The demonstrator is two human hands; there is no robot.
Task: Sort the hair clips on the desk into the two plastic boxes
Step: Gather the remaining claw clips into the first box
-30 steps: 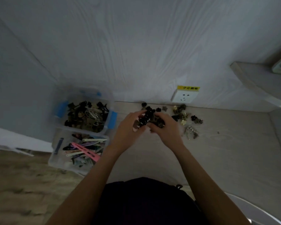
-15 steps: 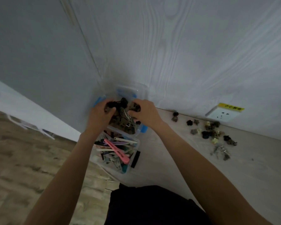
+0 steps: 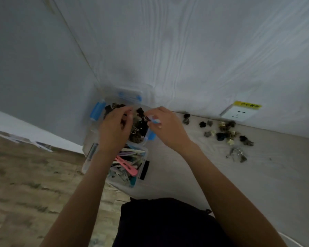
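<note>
Poised over the clear plastic box with blue latches (image 3: 96, 111) at the wall: left hand (image 3: 114, 129) loosely curled, right hand (image 3: 168, 127) with fingertips bunched at the rim, contents of either impossible to tell. Already heaped with small dark claw clips (image 3: 139, 129); just nearer, second clear box (image 3: 141, 175) holding long flat pastel snap clips (image 3: 126, 165). Well right of that latched box, scattered dark, cream and metallic claw clips (image 3: 225, 132) still waiting on the pale wood-grain desk (image 3: 257, 175) — mostly done, by the look.

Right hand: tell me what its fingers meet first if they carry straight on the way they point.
The right hand points left over the far box, so its fingers would probably meet the dark small clips heaped there, then the left hand. Height above them is unclear.
</note>
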